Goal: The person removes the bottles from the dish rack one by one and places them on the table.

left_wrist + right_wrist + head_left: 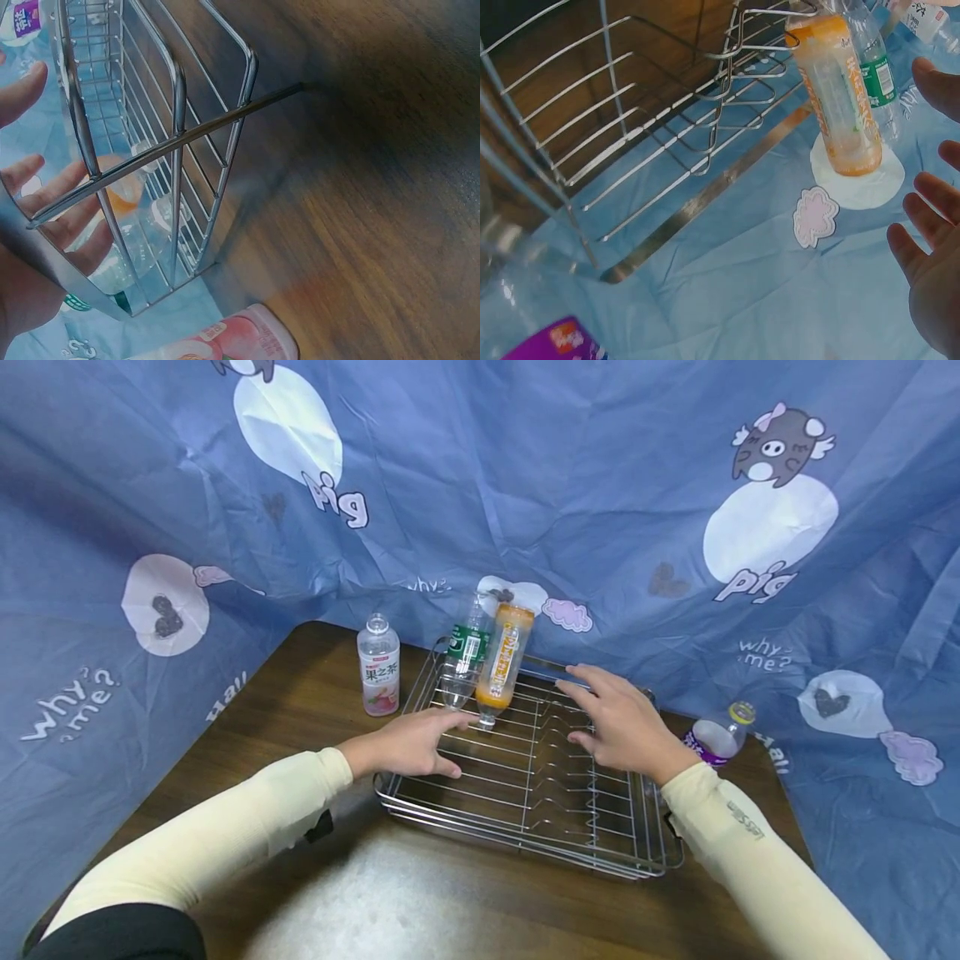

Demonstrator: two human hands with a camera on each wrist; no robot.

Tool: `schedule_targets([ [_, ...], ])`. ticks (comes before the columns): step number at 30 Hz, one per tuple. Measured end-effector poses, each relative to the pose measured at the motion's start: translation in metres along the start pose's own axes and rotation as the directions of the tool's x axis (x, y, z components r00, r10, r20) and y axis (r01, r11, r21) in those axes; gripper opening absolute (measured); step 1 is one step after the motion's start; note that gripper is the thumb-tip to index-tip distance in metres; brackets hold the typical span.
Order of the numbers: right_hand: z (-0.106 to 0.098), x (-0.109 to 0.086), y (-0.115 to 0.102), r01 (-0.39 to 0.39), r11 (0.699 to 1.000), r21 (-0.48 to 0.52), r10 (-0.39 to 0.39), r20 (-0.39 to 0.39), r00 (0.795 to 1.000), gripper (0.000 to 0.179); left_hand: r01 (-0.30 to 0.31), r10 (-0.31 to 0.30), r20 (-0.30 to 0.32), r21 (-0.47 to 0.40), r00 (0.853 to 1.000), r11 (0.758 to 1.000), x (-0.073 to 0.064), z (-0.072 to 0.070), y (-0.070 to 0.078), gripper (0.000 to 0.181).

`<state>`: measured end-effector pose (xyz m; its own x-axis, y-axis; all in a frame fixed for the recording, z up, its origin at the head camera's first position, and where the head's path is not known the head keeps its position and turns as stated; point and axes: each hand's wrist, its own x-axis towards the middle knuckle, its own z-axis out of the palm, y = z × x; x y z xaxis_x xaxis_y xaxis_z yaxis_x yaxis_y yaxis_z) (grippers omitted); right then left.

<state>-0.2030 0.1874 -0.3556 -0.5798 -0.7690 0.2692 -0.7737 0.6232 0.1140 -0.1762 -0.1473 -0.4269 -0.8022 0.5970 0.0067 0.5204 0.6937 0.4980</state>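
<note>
A metal wire dish rack point(487, 785) lies on the wooden table, with two clear plastic bottles upside down in its back left part. The orange-labelled bottle point(506, 656) leans with its neck down among the wires, close beside the green-labelled bottle point(465, 652). Over the rack's left side is my left hand point(408, 743), fingers spread loosely and holding nothing; its fingertips come near the orange-labelled bottle's neck. My right hand point(622, 718) hovers above the right side of the rack, fingers apart, also holding nothing. In the right wrist view the orange-labelled bottle point(840, 105) stands clear of that hand's fingers.
An uncapped bottle with a white and pink label point(379, 668) stands upright left of the rack. Right of the rack is a purple-labelled bottle with a yellow cap point(716, 735). A blue patterned cloth point(450, 468) hangs behind the table point(315, 668).
</note>
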Motion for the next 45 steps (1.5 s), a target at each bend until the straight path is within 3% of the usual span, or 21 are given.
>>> schedule_targets([
  [12,0.016,0.015,-0.002,-0.004,1.0,-0.017,0.005,0.047,0.999,0.081,-0.002,0.002,-0.018,0.012,1.0,1.0,0.0,0.001,0.002,0.084],
  [26,0.021,0.031,-0.005,0.035,0.998,-0.061,-0.031,0.077,0.997,0.083,0.001,-0.001,-0.095,-0.004,0.995,1.0,-0.001,0.006,-0.001,0.091],
  [37,0.036,0.057,0.0,0.111,0.982,-0.155,-0.099,0.085,0.992,0.077,-0.016,0.015,-0.13,-0.001,0.991,1.0,-0.003,0.007,-0.003,0.09],
  [45,0.041,0.072,-0.004,0.157,0.977,-0.147,-0.149,0.065,0.987,0.075,-0.03,0.031,-0.142,0.01,0.989,1.0,-0.003,0.008,-0.004,0.089],
])
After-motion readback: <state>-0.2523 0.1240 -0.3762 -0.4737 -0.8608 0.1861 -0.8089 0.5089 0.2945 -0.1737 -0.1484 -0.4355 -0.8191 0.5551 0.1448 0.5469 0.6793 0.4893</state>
